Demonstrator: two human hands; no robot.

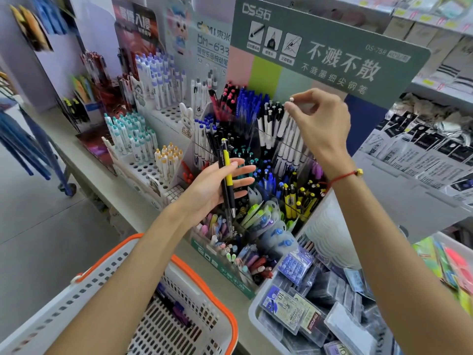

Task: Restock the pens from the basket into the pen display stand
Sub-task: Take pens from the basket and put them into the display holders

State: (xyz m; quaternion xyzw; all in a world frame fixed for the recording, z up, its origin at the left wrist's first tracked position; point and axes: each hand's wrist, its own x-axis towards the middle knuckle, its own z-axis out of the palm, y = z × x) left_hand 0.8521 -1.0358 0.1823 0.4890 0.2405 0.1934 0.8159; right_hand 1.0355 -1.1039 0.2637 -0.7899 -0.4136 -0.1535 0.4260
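1. Progress: the stand (256, 283) at the centre of the frame already has many compartments packed with pens. The basket (204, 298) at the lower left looks far from emptied: a few dark and purple pens (176, 310) lie on its floor. I judge the restocking to be under way, with at least the two pens in the hands and those in the basket left to place.

2. Left hand (217, 185), centre of the frame: its fingers (243, 170) are stretched out almost straight, and a yellow-and-black pen (226, 175) lies across the palm, tip down, cap end up. The thumb is hidden behind the pen, so I cannot tell for sure how it is held; it looks pinned against the palm rather than wrapped. It hangs above the front rows, not yet in any slot.

3. Right hand (325, 124), upper centre-right: thumb and forefinger pinch the top of a white pen (289, 116) just under its button, the other fingers loosely curled. The barrel slants down among the white pens in the clear upper-right compartment. I cannot tell whether its tip has reached the bottom.

4. What is left, as I judge it: seat the white pen, find the yellow pen's slot (similar yellow pens (299, 198) stand at the centre-right), then go back to the basket.
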